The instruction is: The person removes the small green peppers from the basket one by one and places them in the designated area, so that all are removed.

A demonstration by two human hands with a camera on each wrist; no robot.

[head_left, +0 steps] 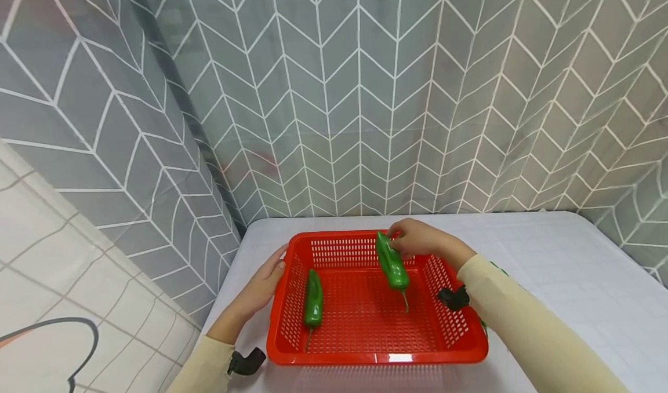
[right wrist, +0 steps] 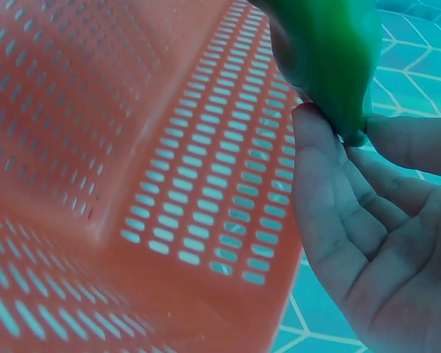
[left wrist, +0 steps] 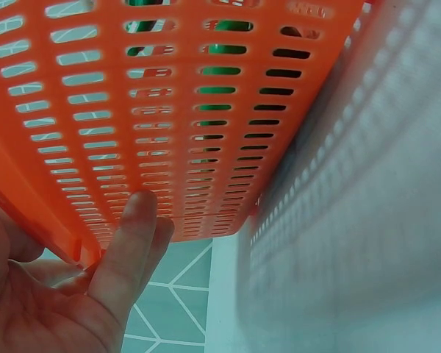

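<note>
Green pepper [head_left: 394, 262] held up over the far right part of the red basket [head_left: 365, 312], and that looks like the step in hand: handling one pepper at the basket, though in or out I cannot tell. Next move, in my judgement, calls for a steady pinch and clearance from the basket's rim.

Biggest first: patterned curtain [head_left: 360, 91] behind the basket, white counter [head_left: 532, 254] under it. Now the arms: the right one reaches in across the basket's right wall, the left one comes up outside its left wall. Left hand [head_left: 267, 274] holds the basket's left rim, fingers fairly straight along the outer wall, thumb over the edge. Right hand [head_left: 414, 237] pinches the pepper by its tip, stem hanging toward the basket's near side. Second pepper [head_left: 313, 303] lies inside, along the basket's left wall.
</note>
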